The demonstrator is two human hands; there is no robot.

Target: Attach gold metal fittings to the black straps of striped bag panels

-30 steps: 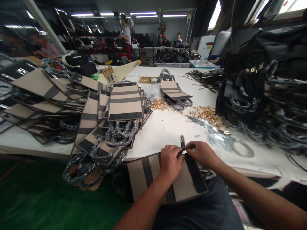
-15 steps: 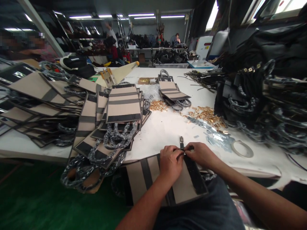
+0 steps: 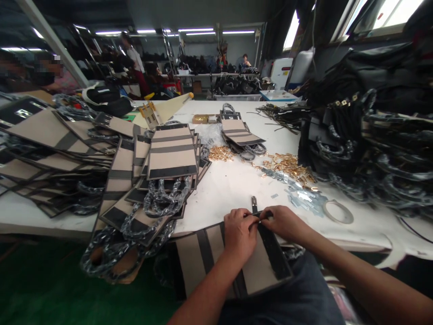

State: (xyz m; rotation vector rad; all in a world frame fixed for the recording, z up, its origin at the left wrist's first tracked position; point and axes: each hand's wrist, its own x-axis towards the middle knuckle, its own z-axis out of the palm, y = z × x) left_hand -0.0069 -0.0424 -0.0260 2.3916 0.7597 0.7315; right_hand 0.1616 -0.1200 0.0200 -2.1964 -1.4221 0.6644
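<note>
White tabletop (image 3: pixel 233 180) holds many bag panels. Left hand (image 3: pixel 239 234) and right hand (image 3: pixel 286 222) pinch a black strap (image 3: pixel 262 215) on one tan panel (image 3: pixel 260 266).

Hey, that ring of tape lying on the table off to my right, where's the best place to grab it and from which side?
Grip the tape ring by its near rim, coming from above. It lies flat on the white table, open in the middle, so one finger can go inside and the thumb outside. The right hand is nearest.

A tan bag panel (image 3: pixel 260 266) with black bands lay flat, half across the lap and half on the table edge (its narrow black strap (image 3: pixel 254 204) pointing away, metal-tipped).
</note>
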